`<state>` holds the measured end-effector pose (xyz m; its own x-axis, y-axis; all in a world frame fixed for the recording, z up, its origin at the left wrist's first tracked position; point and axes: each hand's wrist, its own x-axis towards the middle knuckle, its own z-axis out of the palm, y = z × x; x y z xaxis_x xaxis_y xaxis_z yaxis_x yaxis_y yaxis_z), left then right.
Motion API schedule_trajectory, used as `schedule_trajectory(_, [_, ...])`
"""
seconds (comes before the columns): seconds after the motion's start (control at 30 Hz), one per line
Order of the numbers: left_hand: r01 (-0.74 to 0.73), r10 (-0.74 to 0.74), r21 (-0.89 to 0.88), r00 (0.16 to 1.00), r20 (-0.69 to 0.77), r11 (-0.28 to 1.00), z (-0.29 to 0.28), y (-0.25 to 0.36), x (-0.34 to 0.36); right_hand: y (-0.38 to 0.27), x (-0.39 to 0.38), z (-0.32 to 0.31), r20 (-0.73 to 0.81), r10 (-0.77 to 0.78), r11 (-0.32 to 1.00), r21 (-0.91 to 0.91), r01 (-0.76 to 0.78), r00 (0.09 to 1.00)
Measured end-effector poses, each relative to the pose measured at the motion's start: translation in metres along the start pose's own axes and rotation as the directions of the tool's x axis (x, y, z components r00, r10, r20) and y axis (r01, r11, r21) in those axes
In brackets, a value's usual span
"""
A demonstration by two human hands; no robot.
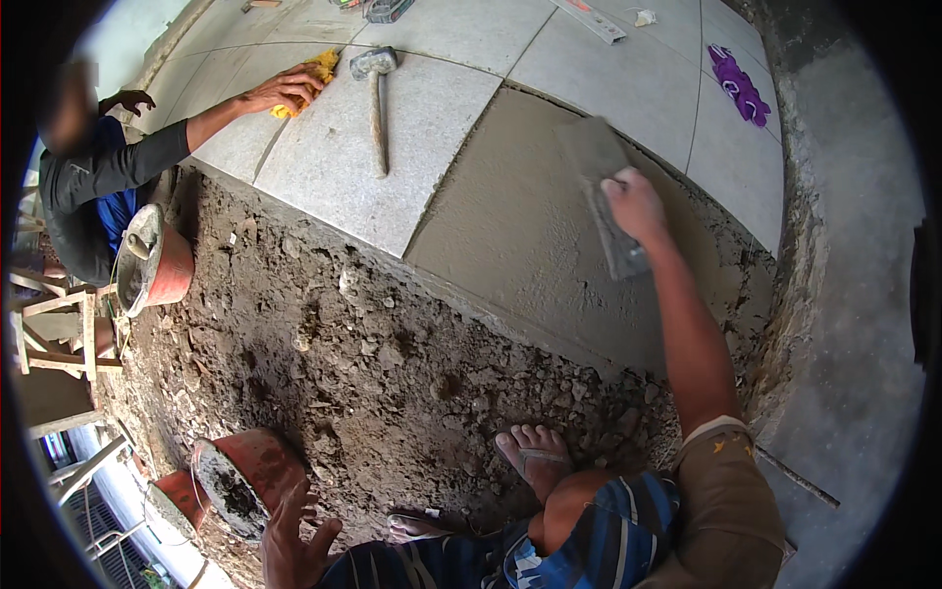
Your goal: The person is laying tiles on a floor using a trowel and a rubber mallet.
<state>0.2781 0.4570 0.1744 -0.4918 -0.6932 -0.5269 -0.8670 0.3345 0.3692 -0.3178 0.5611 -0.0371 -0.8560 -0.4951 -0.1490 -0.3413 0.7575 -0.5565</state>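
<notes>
My right hand [636,204] is closed round the handle of a plastering trowel [618,245], its long flat blade lying on wet grey mortar [491,211]. The mortar fills a bed beside the laid tiles and looks smooth on the left, rougher toward the right. Low in the view, my left hand [292,540] is held with its fingers apart and nothing in it. It is beside a tilted red bucket [263,466] with grey mortar residue inside. A rubber mallet [377,108] rests on the pale tile [324,162] left of the mortar.
At the upper left a co-worker's hand [280,93] presses a yellow cloth [319,74] on the tiles. Another mortar bucket [167,265] stands near them. Purple fabric [738,86] and a metal level [594,22] lie on tiles. Lumpy soil [392,373] surrounds my feet; a wall [854,245] rises right.
</notes>
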Motion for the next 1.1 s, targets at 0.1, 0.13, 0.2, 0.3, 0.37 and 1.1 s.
schedule_trajectory(0.1, [0.007, -0.007, -0.066, 1.0, -0.007, 0.998, 0.001, -0.002, 0.003, 0.006, -0.039, -0.01, 0.08, 0.071, 0.865, 0.491, -0.101, 0.994])
schedule_trajectory(0.13, [0.02, -0.02, -0.089, 1.0, -0.001, 0.996, 0.001, -0.002, 0.005, 0.004, -0.058, -0.007, 0.138, 0.056, 0.572, 0.808, -0.145, 0.989])
schedule_trajectory(0.2, [0.035, -0.034, -0.041, 0.999, 0.017, 0.999, 0.002, 0.001, 0.01, -0.015, -0.083, 0.022, 0.068, -0.087, 0.287, 0.957, -0.04, 0.994])
schedule_trajectory(0.3, [-0.041, 0.038, 0.096, 0.999, 0.032, 0.995, 0.001, 0.006, 0.02, -0.058, -0.077, 0.075, 0.081, -0.029, 0.237, 0.969, -0.071, 0.996])
schedule_trajectory(0.37, [0.033, -0.03, -0.029, 0.995, 0.093, 0.999, 0.003, 0.01, 0.025, -0.09, -0.063, 0.105, 0.082, 0.003, 0.313, 0.947, -0.079, 0.997])
schedule_trajectory(1.1, [0.024, -0.024, 0.002, 0.997, 0.069, 1.0, -0.006, -0.001, 0.007, 0.094, -0.104, -0.009, 0.021, 0.33, 0.579, 0.785, -0.22, 0.944])
